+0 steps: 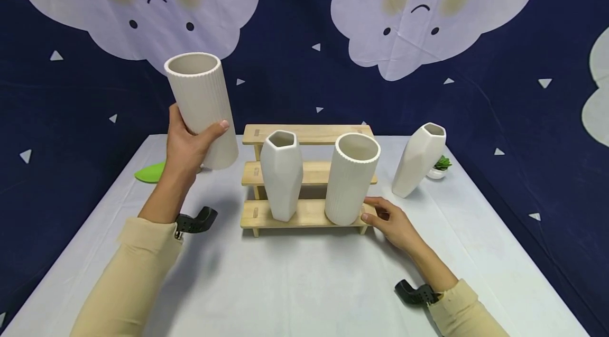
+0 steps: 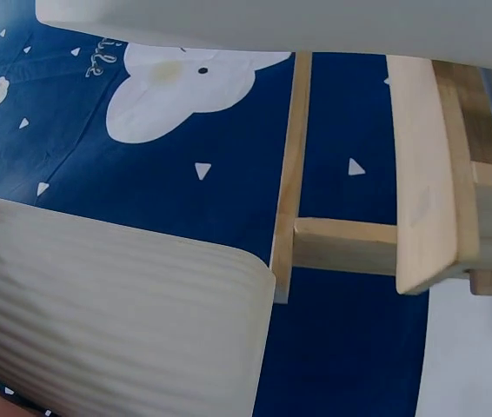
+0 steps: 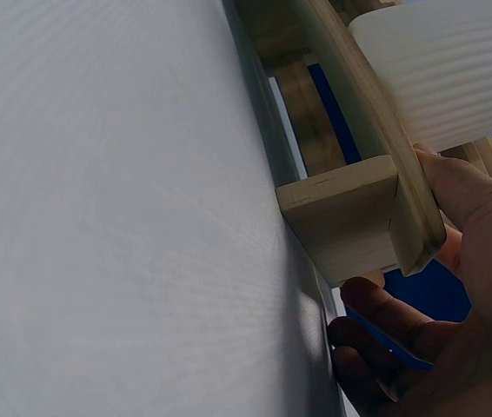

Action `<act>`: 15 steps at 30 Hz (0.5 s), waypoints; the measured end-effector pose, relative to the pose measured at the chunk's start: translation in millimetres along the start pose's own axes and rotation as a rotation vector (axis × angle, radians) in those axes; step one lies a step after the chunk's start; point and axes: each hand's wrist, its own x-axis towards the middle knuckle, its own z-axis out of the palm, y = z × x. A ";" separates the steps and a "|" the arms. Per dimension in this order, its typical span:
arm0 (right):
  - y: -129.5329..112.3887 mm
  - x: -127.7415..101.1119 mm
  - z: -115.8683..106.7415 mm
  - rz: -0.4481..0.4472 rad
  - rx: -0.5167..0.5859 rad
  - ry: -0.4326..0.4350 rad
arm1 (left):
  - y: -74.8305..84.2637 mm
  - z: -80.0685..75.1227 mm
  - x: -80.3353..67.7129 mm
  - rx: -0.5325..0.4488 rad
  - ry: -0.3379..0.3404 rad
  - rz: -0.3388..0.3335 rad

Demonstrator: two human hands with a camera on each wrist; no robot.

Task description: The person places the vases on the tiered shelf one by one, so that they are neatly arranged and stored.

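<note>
Pale-wood three-step rack [image 1: 304, 170], mid-table [image 1: 304, 284]. Tall white ribbed ceramic cylinder vase [image 1: 202, 107]: raised left of rack, left hand [image 1: 187, 144] wrapped round it. Second ribbed vase [image 1: 351, 178]: rack's lowest step; right hand [image 1: 392, 223], fingers loosely relaxed, touching rack's right end.

I can read no words, brands or numbers here; the backdrop cloth [image 1: 304, 78] behind my table shows only cloud faces and small triangles.

Small green plant [image 1: 442, 163] half hidden behind faceted vase [image 1: 418, 160].
</note>
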 end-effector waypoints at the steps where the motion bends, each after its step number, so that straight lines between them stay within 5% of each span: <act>1: 1.7 0.7 0.3 0.000 0.001 0.000 | 0.7 1.4 1.1 -0.006 -0.003 0.003; 15: 42.9 12.6 7.3 -0.007 0.034 0.010 | 10.0 18.3 15.0 -0.043 -0.042 0.020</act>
